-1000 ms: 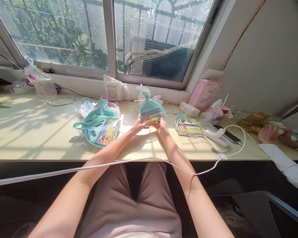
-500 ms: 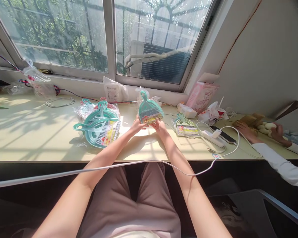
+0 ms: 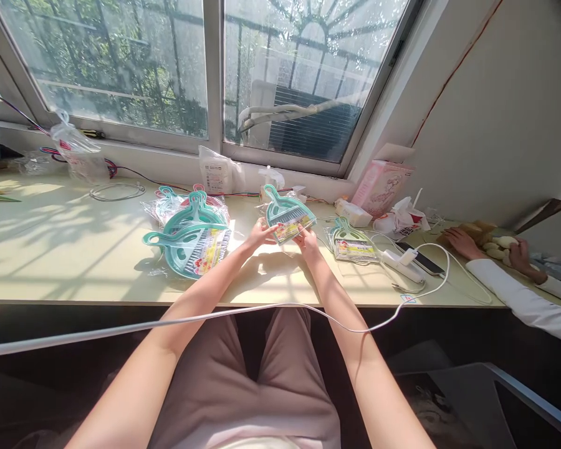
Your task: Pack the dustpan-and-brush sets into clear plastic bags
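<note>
A small teal dustpan and brush set (image 3: 290,215) in clear wrapping is held up over the table, handle pointing away and to the left. My left hand (image 3: 262,233) pinches its lower left edge, fingers closed. At the lower right corner, my right hand (image 3: 307,239) grips it between thumb and fingers. To the left lies a pile of similar teal dustpan sets (image 3: 187,240), with some pink-handled ones behind. Right of my hands rests a stack of green dustpan sets (image 3: 353,243) with yellow labels.
A white power strip (image 3: 403,267), a phone (image 3: 421,259) and cables lie at the right. A white cord (image 3: 135,326) crosses in front of my lap. Along the window stand a pink box (image 3: 383,187) and a white packet (image 3: 216,171). Another person's hands (image 3: 462,242) work at far right.
The held dustpan set has tilted, its lower edge swinging to the right and its face flatter. My right hand has shifted slightly right with it. The camera view has moved slightly.
</note>
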Demonstrator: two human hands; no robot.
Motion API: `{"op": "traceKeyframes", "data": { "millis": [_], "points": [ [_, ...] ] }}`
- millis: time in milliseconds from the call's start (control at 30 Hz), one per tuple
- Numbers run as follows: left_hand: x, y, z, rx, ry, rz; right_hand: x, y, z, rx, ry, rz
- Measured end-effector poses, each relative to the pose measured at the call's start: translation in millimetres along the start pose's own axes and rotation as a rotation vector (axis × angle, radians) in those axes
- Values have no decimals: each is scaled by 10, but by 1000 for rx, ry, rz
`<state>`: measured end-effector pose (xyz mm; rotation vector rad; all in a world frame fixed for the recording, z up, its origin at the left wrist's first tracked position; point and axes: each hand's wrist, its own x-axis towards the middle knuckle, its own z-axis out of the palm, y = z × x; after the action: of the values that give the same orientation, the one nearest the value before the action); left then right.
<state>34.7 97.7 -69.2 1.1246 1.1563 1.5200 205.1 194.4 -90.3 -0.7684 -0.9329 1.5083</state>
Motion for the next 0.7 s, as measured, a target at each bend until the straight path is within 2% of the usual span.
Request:
{"op": "traceKeyframes", "data": {
  "millis": [133,233,333,500,600,700],
  "points": [
    [-5,-82,75,122,109,8,-6,28,-26,-48,-9,-26],
    [-20,-149,119,96,104,35,-30,9,-22,-36,-19,-23],
    [-18,-186,120,64,155,74,-57,-23,3,-30,-29,24],
    [-43,-179,132,98,146,83,-39,-67,-5,-67,32,117],
    [-47,-151,158,101,147,95,-18,-86,-9,-66,8,95],
    [17,-128,116,60,208,28,-39,-104,27,-126,-58,56]
  ]
}}
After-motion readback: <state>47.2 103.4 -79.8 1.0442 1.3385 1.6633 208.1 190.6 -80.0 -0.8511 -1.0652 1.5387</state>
